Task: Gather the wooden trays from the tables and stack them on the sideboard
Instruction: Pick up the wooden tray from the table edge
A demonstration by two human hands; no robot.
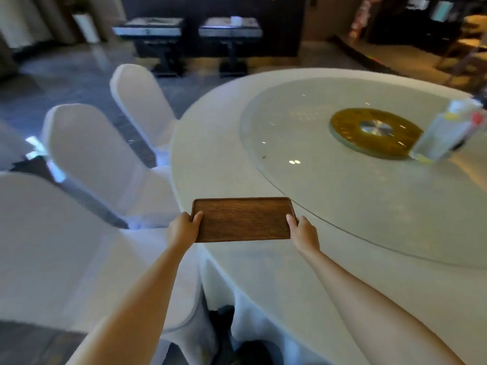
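A dark brown rectangular wooden tray (242, 219) with a low rim is at the near left edge of the round table (210, 159), which wears a white cloth. My left hand (183, 227) grips the tray's left short end, thumb on top. My right hand (303, 231) grips its right short end the same way. The tray is level and holds nothing. Whether it rests on the cloth or is lifted just off it cannot be told.
A glass turntable (329, 180) with a gold hub (375, 131) covers the table's middle; a clear plastic pack (445, 133) stands on it at right. Three white-covered chairs (100, 159) line the table's left side. Two dark small tables (189, 30) stand at the back.
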